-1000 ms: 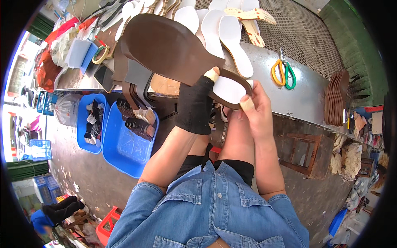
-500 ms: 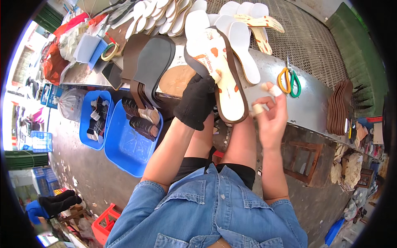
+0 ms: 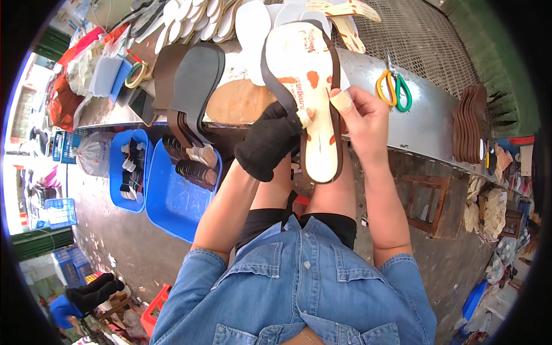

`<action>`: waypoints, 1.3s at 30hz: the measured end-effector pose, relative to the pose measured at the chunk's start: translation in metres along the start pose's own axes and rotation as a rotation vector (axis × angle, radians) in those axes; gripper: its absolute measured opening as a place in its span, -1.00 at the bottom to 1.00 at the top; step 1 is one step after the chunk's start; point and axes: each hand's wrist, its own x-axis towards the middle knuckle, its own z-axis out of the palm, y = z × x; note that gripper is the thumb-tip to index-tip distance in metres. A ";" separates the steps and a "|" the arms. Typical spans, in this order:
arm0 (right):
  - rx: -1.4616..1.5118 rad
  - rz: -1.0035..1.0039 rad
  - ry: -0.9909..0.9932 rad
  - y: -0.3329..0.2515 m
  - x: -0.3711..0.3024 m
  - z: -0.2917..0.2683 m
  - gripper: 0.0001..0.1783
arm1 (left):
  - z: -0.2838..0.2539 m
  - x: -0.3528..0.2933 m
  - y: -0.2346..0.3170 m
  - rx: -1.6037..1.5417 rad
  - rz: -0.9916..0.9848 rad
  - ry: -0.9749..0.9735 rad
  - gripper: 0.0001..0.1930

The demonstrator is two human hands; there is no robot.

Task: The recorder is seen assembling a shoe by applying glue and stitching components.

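snugly, the gloved left hand (image 3: 269, 138) clamps a curvy cream insole (image 3: 315, 66), the right hand (image 3: 365, 118) pinching its smooth brown rim (image 3: 277, 85).

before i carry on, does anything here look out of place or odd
Pale scraps litter the floor near the blue bins, like uncleared waste. The scissors have mismatched handles, one yellow, one green. The held insole shows no obvious damage.

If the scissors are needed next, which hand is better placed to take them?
Probably the right hand: it is nearer the scissors, which lie to its right, while the gloved left hand is farther away and grips the sole.
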 end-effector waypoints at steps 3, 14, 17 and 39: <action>-0.415 -0.078 -0.033 0.016 -0.012 -0.004 -0.70 | -0.006 0.005 0.002 0.103 0.113 0.048 -0.67; 0.147 0.143 -0.132 0.024 -0.029 -0.015 -0.78 | 0.009 -0.009 0.010 0.442 0.117 -0.029 -0.65; 0.140 0.097 -0.168 0.024 -0.032 -0.012 -0.75 | 0.013 -0.009 0.011 0.441 0.186 0.004 -0.66; 0.313 0.011 0.215 0.001 -0.012 0.006 -0.62 | 0.049 -0.011 0.023 0.901 0.459 0.093 -0.81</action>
